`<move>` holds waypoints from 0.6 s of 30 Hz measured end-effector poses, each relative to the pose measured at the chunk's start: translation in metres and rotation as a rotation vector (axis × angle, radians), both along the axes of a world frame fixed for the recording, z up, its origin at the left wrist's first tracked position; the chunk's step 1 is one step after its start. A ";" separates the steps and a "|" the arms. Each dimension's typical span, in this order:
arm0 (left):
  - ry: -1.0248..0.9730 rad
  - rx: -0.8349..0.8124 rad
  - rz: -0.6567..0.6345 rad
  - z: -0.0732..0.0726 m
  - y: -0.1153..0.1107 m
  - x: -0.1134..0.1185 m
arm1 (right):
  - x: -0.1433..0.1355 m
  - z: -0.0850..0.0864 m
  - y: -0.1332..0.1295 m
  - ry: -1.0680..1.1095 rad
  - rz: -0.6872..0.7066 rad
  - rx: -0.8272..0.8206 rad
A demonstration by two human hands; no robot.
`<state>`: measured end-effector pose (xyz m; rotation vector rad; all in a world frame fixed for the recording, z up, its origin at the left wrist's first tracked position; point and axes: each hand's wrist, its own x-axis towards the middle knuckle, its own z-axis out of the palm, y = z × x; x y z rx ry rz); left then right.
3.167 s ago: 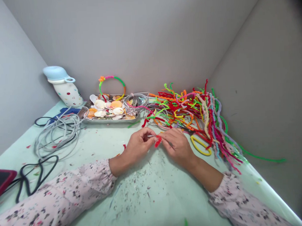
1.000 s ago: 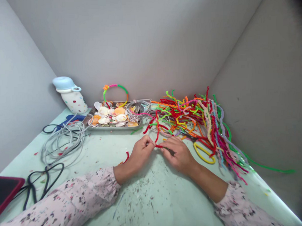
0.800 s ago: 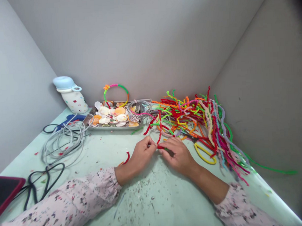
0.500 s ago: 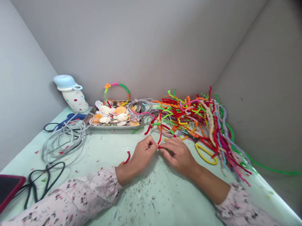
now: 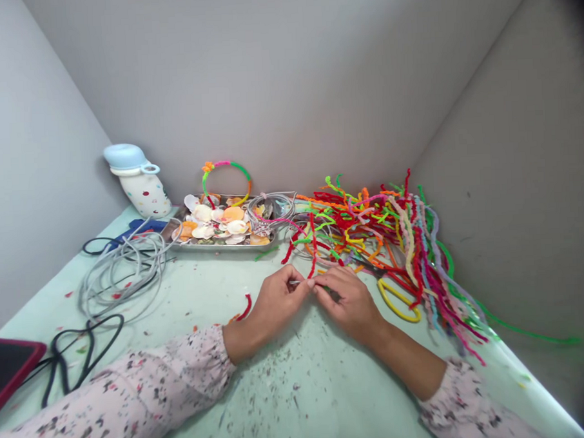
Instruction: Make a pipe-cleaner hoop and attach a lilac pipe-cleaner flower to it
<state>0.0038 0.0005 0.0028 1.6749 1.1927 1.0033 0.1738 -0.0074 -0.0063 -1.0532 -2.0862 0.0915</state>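
Above the middle of the table, my left hand [image 5: 284, 301] and my right hand [image 5: 344, 300] meet at the fingertips. Both pinch a red pipe cleaner [image 5: 313, 253], whose free end stands up between them. My left fingers also seem to hold a thin pale strand, though most of it is hidden. Just behind the hands, a heap of coloured pipe cleaners [image 5: 369, 219] spreads to the right. A short red piece [image 5: 248, 305] lies beside my left wrist.
At the back stands a metal tray [image 5: 220, 248] of seashells, with a pipe-cleaner ring [image 5: 249, 175] upright on it. Left are a bottle [image 5: 146, 193], coiled grey cord [image 5: 89, 286], black cord [image 5: 60, 358] and a red-edged phone [image 5: 12, 367]. Yellow-handled scissors [image 5: 397, 314] lie right.
My left fingertips have moved slightly right, closer to my right fingers. The upright red end has become straighter, and less red shows between the hands.
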 end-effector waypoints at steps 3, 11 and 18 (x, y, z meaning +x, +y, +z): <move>-0.012 0.017 0.010 -0.003 0.001 0.000 | 0.001 -0.002 0.000 -0.017 0.014 -0.010; -0.034 0.002 0.018 -0.005 0.001 -0.002 | 0.002 -0.002 0.000 -0.142 0.056 -0.072; -0.044 -0.015 0.044 -0.005 0.002 -0.001 | 0.003 -0.003 -0.002 -0.212 0.062 0.038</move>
